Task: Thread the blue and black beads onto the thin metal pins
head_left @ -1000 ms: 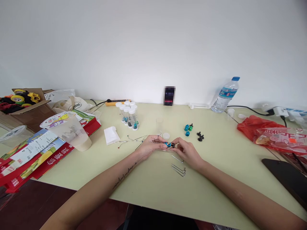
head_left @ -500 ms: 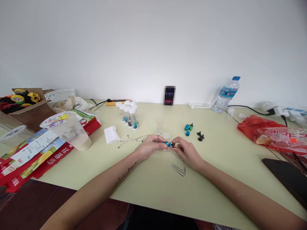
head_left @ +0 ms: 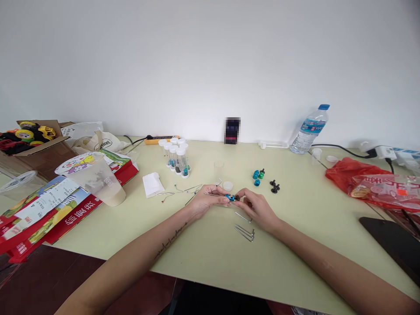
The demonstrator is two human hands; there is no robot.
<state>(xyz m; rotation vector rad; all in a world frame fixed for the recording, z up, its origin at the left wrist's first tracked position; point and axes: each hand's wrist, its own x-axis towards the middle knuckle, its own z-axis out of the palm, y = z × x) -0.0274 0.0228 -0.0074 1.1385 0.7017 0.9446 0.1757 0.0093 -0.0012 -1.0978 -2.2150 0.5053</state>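
Between thumb and fingers, my left hand (head_left: 206,200) pinches a small shiny blue part (head_left: 231,198). Thin metal rods stick out near its fingertips. My right hand (head_left: 254,205) pinches a small black knob (head_left: 237,198) at the blue part's right end; whether the two are joined is too small to tell. Below the right hand lie several bent metal rods (head_left: 244,232). Blue and green parts (head_left: 257,175) and black screw-like pieces (head_left: 274,187) rest to the right. A clear tube (head_left: 218,169) stands beyond the hands beside a white cap (head_left: 227,186).
Several white-capped tubes (head_left: 181,162) stand back left, near a white paper packet (head_left: 152,184) and thin rods (head_left: 179,189). A drink cup (head_left: 98,181) leans farther left. A phone (head_left: 232,131) stands at the wall. To the right are a water bottle (head_left: 308,131) and red bag (head_left: 348,175).
Both hands keep almost the same place. The right fingers have shifted slightly around the black knob at the end of the blue part.
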